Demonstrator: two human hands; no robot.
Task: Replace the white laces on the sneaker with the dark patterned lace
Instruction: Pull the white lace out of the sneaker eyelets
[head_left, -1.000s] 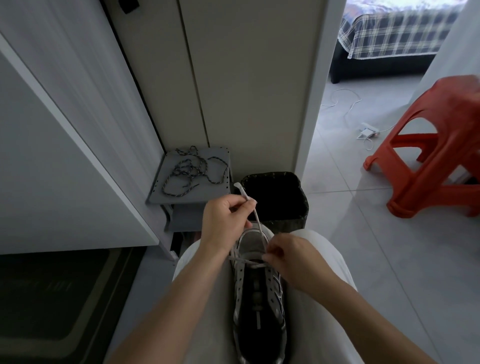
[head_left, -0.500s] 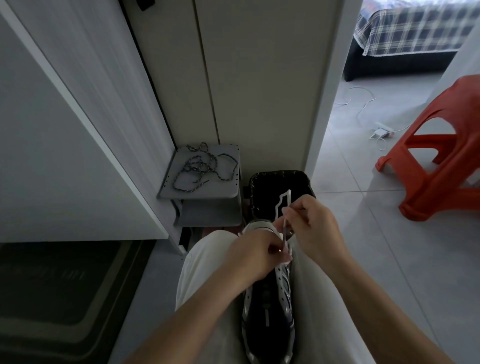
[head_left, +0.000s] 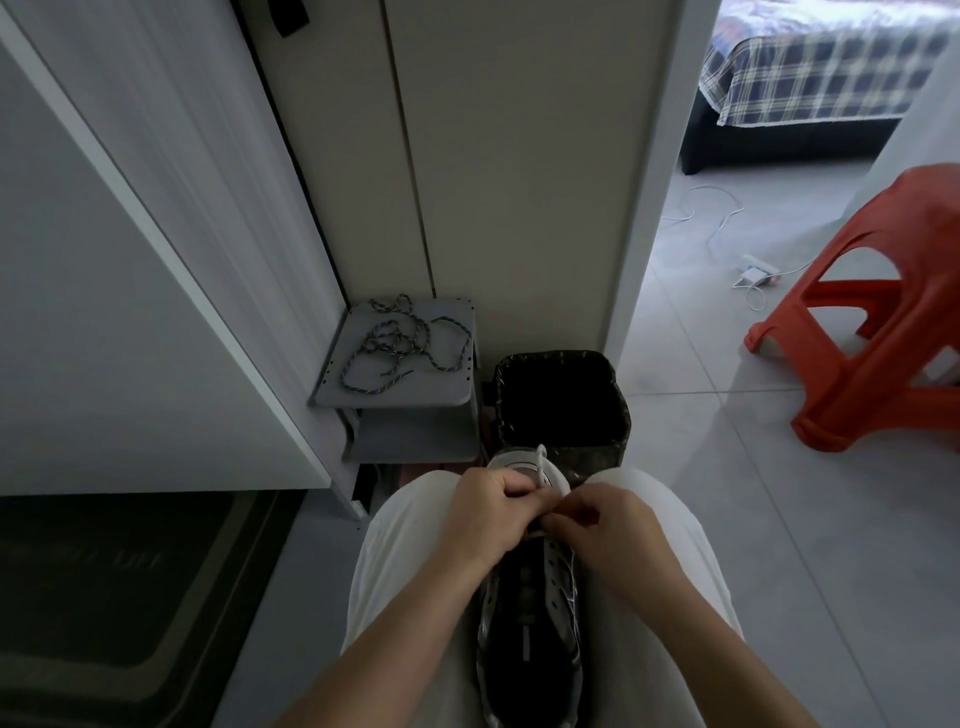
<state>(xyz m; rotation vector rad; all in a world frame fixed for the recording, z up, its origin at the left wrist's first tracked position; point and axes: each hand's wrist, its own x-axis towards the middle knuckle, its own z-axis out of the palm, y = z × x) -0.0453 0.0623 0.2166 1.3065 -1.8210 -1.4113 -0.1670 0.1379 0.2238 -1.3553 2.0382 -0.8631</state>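
Note:
A dark sneaker (head_left: 527, 639) with white trim lies between my knees on my lap, toe pointing away. Both hands meet over its front eyelets. My left hand (head_left: 491, 512) pinches the white lace (head_left: 542, 464), whose end sticks up past the toe. My right hand (head_left: 605, 525) is closed on the same lace at the eyelets; the fingertips hide the exact grip. The dark patterned lace (head_left: 402, 343) lies in a loose tangle on the top of a small grey shelf (head_left: 415, 392), ahead and to the left, untouched.
A black waste bin (head_left: 558, 400) stands just beyond the shoe. An orange plastic stool (head_left: 883, 332) is at the right. White cabinet doors rise on the left, a dark mat (head_left: 119, 587) lies lower left. A charger cable (head_left: 753, 270) trails on the tiled floor.
My right hand has come down from its raised pull over the bin to the eyelets. The left hand stays at the shoe's front. The lace end now sticks up by the toe.

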